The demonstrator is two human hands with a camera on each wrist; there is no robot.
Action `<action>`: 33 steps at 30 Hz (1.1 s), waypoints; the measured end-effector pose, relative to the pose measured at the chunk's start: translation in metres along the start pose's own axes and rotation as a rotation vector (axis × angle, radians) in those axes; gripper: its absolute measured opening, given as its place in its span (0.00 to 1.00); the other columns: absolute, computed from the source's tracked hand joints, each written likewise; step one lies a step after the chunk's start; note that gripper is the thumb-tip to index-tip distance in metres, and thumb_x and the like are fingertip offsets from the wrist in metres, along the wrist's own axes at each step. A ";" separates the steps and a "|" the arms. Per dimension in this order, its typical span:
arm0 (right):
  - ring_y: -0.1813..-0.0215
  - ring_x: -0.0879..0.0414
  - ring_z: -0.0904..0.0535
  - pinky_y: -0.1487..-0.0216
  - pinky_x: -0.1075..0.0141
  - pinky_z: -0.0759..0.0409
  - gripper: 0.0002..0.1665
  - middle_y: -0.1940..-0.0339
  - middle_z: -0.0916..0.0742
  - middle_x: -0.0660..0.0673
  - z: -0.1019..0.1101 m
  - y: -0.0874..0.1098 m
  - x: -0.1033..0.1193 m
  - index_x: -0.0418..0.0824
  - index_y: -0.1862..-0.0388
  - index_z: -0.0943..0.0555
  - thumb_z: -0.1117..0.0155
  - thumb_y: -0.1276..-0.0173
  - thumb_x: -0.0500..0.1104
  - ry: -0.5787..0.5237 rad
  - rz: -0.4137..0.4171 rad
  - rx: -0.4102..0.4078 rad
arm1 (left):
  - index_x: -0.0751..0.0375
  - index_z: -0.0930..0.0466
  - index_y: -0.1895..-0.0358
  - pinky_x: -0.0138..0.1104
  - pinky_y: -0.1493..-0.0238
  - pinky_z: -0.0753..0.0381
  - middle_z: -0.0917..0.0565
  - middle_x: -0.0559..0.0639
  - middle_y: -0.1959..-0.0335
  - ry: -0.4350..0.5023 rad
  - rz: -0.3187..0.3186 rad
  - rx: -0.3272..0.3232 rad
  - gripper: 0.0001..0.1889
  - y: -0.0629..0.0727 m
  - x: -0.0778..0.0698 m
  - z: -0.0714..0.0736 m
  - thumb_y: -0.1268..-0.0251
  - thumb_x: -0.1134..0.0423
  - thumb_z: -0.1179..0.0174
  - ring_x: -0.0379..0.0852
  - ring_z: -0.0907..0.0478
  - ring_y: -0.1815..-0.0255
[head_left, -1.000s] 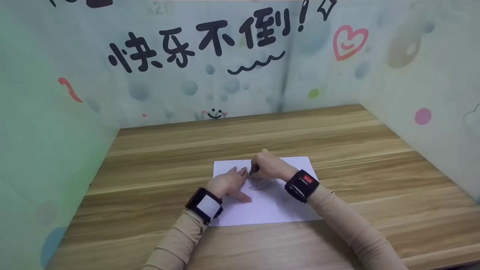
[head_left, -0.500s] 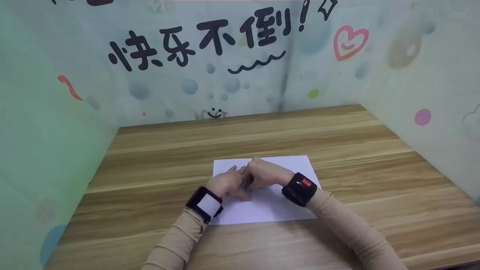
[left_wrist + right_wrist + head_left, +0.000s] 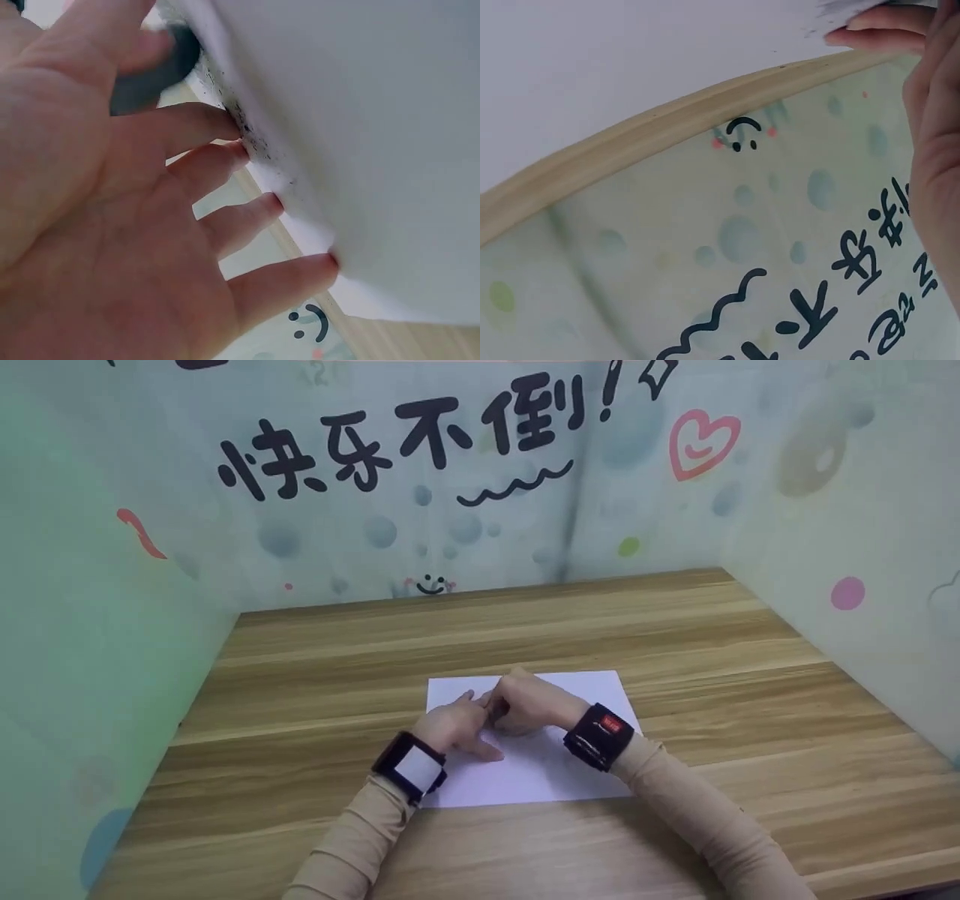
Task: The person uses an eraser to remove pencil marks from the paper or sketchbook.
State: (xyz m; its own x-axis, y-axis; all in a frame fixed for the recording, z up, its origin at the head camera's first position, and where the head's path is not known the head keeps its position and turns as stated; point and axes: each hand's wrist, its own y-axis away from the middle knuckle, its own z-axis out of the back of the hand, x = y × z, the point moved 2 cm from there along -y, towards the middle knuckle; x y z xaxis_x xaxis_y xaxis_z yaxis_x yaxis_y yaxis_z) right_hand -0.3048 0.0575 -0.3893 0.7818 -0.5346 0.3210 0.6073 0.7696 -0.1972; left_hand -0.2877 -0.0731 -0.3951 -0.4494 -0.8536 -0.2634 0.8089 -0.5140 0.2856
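White sheet (image 3: pixel 540 776): lying flat on the table (image 3: pixel 337 660). Left hand (image 3: pixel 454 727): I am watching it remotely, fingers spread, presumably steadying the sheet. Right hand (image 3: pixel 531 702): pinching a dark piece (image 3: pixel 169 71), likely for rubbing.

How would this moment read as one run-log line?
left hand: rests on rectangular white paper sheet | right hand: pinches blurred dark-grey object | sheet: on wood-grain table, dark specks visible
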 end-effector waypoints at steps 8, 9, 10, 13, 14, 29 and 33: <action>0.80 0.63 0.26 0.79 0.78 0.29 0.07 0.81 0.15 0.47 0.001 0.001 0.004 0.37 0.79 0.15 0.33 0.56 0.27 0.037 0.060 0.061 | 0.61 0.50 0.25 0.48 0.23 0.45 0.44 0.54 0.23 -0.016 0.010 0.015 0.48 -0.001 0.000 -0.002 0.44 0.46 0.35 0.58 0.55 0.22; 0.79 0.62 0.25 0.78 0.78 0.27 0.07 0.80 0.15 0.47 0.001 0.001 0.004 0.37 0.77 0.15 0.33 0.56 0.27 0.045 0.072 0.048 | 0.61 0.50 0.25 0.47 0.23 0.46 0.44 0.54 0.24 -0.018 0.010 0.017 0.48 -0.002 0.000 -0.002 0.44 0.46 0.35 0.58 0.55 0.22; 0.78 0.61 0.24 0.76 0.78 0.27 0.07 0.79 0.15 0.47 0.000 0.000 0.003 0.37 0.77 0.15 0.33 0.55 0.27 0.049 0.077 0.032 | 0.61 0.50 0.25 0.47 0.23 0.46 0.44 0.54 0.24 -0.021 0.011 0.017 0.48 -0.002 0.000 -0.002 0.44 0.46 0.35 0.58 0.55 0.22; 0.78 0.60 0.22 0.77 0.78 0.26 0.06 0.79 0.14 0.46 0.002 0.000 0.001 0.37 0.76 0.15 0.32 0.54 0.28 0.043 0.071 0.020 | 0.62 0.51 0.25 0.46 0.23 0.46 0.45 0.54 0.23 -0.045 0.019 0.018 0.48 -0.002 0.000 0.000 0.43 0.45 0.36 0.58 0.55 0.21; 0.79 0.61 0.23 0.77 0.78 0.26 0.05 0.80 0.13 0.45 0.002 0.000 0.000 0.37 0.77 0.14 0.31 0.54 0.29 0.039 0.057 0.037 | 0.62 0.52 0.25 0.46 0.23 0.47 0.47 0.54 0.23 -0.054 0.017 0.023 0.49 -0.002 0.000 0.000 0.43 0.44 0.36 0.58 0.55 0.21; 0.80 0.65 0.23 0.77 0.79 0.25 0.05 0.78 0.11 0.45 0.002 0.003 -0.005 0.38 0.74 0.13 0.29 0.52 0.32 -0.042 -0.005 0.083 | 0.59 0.54 0.24 0.51 0.25 0.42 0.48 0.54 0.22 -0.060 0.038 0.039 0.50 -0.003 -0.001 -0.001 0.43 0.43 0.36 0.56 0.56 0.21; 0.78 0.61 0.21 0.75 0.77 0.24 0.06 0.76 0.11 0.45 0.004 0.002 -0.004 0.38 0.72 0.13 0.30 0.51 0.32 -0.035 -0.003 0.068 | 0.57 0.54 0.24 0.51 0.25 0.42 0.47 0.53 0.23 -0.048 0.059 0.022 0.50 -0.003 -0.001 0.000 0.44 0.44 0.35 0.55 0.56 0.21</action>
State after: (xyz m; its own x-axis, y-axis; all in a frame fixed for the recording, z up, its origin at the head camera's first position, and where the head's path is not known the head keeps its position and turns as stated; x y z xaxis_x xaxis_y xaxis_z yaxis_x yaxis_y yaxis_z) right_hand -0.3071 0.0628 -0.3876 0.7737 -0.5257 0.3536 0.5980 0.7903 -0.1335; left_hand -0.2894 -0.0705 -0.3952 -0.4195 -0.8852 -0.2013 0.8263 -0.4642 0.3191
